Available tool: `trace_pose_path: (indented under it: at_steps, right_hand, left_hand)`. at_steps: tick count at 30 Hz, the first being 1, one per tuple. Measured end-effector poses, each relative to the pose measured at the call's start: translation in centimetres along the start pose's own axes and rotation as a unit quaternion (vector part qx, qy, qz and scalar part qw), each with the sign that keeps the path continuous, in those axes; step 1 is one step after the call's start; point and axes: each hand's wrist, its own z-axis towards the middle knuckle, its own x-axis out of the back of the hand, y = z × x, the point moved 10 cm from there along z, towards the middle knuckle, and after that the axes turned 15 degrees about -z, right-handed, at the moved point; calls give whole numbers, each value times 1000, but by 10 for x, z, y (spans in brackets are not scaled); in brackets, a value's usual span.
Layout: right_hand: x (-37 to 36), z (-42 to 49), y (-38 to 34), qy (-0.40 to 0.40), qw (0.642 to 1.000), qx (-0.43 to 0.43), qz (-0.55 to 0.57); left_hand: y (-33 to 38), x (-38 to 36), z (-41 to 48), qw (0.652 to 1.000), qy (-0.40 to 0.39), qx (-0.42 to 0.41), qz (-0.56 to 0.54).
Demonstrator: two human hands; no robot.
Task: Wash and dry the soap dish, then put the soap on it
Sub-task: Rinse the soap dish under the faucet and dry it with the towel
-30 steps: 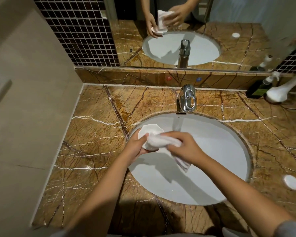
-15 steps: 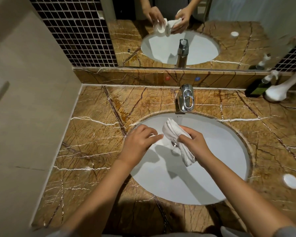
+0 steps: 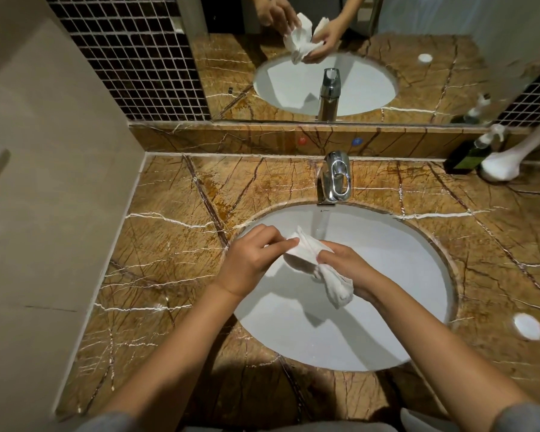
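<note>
Over the white sink (image 3: 325,338), both my hands hold a white cloth (image 3: 337,288). The white soap dish (image 3: 296,262) is mostly wrapped in it; only a shadowed curved edge shows between my hands. My left hand (image 3: 253,260) pinches the dish's upper edge through the cloth. My right hand (image 3: 346,266) grips the bunched cloth against the dish, and the loose end hangs below it. A round white soap (image 3: 528,326) lies on the marble counter, right of the basin.
The chrome tap (image 3: 335,180) stands behind the basin, and a faint stream seems to fall from it. A dark pump bottle (image 3: 468,157) and a white vase (image 3: 502,165) stand at the back right. Mirror (image 3: 325,57) behind, beige wall (image 3: 60,182) on the left.
A second ago the dish lay open in my left hand under the cloth. The cloth has since been gathered around it, and my left fingers have shifted to pinch its top edge.
</note>
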Motion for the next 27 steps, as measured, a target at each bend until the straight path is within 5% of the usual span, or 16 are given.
trace_pose_path:
  at_steps: [5, 8, 13, 22, 27]
  right_hand:
    - [37, -4, 4, 29, 990, -42, -130]
    - [54, -8, -32, 101, 988, 48, -103]
    - [6, -3, -71, -17, 972, 155, -178]
    - [-1, 8, -25, -101, 949, 51, -295]
    - [36, -5, -42, 35, 951, 89, -293]
  left_hand:
    - [-7, -9, -15, 999, -20, 38, -3]
    - [-4, -19, -18, 998, -34, 48, -26]
    - [9, -14, -6, 999, -11, 10, -44]
    - [5, -34, -26, 997, -32, 55, -42]
    - [-8, -36, -26, 992, -25, 104, -59]
